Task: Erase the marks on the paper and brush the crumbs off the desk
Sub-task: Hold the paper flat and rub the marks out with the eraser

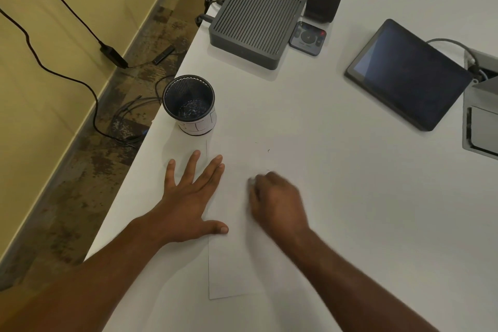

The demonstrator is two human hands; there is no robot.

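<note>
Paper (231,264): lain on counter (350,170) | left hand (188,197): spread flat, edge pinned | right hand (277,202): curled, blurred, apparently pinching eraser (252,180) | advice: short strokes best kept toward faint marks (268,150).

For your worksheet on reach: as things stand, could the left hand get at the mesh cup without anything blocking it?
Probably yes. The left hand lies flat at the paper's edge, and only bare desk separates its fingertips from the mesh cup.

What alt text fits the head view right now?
The right hand rubs a blurred eraser on white paper while the left hand presses flat on its edge. A mesh cup stands beyond on the desk.
</note>
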